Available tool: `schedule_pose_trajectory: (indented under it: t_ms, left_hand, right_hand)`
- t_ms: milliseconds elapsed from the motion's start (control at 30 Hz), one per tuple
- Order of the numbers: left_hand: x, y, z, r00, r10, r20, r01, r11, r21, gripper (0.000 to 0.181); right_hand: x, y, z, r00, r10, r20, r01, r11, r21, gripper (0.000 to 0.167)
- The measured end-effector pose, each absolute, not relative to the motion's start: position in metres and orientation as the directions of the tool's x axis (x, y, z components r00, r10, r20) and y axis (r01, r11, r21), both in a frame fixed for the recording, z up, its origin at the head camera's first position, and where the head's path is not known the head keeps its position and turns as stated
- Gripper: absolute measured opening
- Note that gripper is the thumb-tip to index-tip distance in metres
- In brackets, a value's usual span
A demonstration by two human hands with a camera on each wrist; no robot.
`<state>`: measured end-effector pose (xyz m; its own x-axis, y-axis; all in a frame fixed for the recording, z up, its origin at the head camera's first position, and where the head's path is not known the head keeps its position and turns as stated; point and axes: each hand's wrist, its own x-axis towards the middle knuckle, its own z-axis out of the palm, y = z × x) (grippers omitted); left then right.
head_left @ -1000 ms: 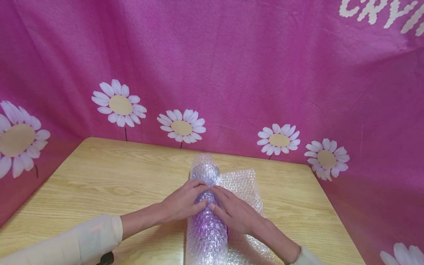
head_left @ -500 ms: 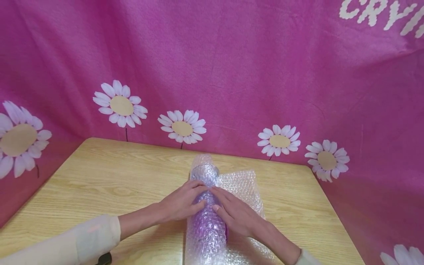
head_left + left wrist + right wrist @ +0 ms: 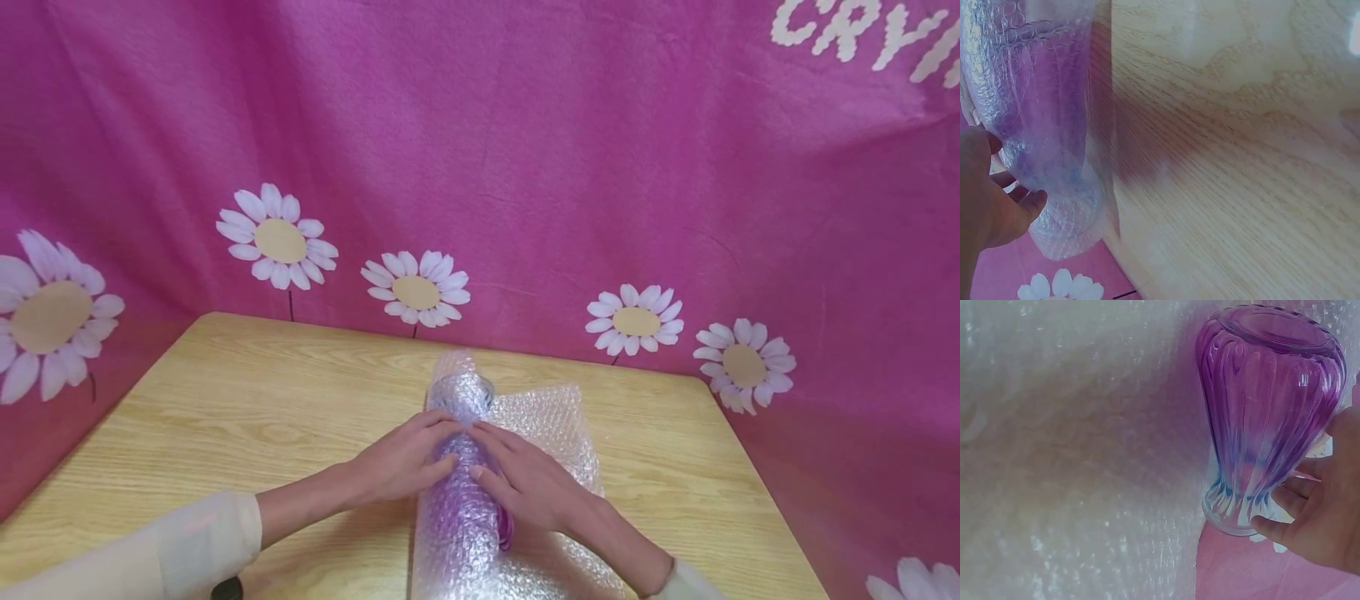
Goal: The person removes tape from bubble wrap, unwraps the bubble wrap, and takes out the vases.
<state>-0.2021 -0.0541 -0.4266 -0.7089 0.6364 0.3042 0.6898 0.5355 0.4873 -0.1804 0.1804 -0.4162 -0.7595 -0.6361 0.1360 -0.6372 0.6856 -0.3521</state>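
Note:
A ribbed glass vase (image 3: 1266,406), purple fading to clear with some blue near its rim, lies on its side on the table. Bubble wrap (image 3: 459,550) covers its top and left side. On the right the glass shows bare, beside a flat stretch of the same wrap. My left hand (image 3: 405,457) rests on the wrapped left side, thumb apart from the fingers. From the other side my right hand (image 3: 536,479) touches the vase near its narrow end, fingertips meeting the left hand's on top. In the right wrist view its fingers lie along the neck.
The wood-grain table (image 3: 300,392) extends to both sides of the wrap. Behind and beside it hangs a magenta cloth (image 3: 510,167) printed with white daisies. A small dark object (image 3: 227,588) shows beneath the left sleeve.
The wrapped vase has shifted slightly left under both hands, which moved with it. More of the purple glass edge shows at its right side.

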Motion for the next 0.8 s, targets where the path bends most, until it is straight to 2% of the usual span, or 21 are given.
schedule_pose_trajectory:
  t_ms: [267, 800]
  left_hand:
    - [-0.203, -0.059, -0.428, -0.707, 0.637, 0.308, 0.688, 0.517, 0.509, 0.043]
    - [-0.199, -0.071, -0.428, -0.741, 0.622, 0.251, 0.629, 0.515, 0.582, 0.045]
  right_hand:
    - [-0.184, 0.175, -0.417, -0.740, -0.653, 0.162, -0.669, 0.687, -0.283, 0.059]
    - [-0.185, 0.160, -0.408, -0.723, -0.673, 0.156, -0.689, 0.687, -0.232, 0.060]
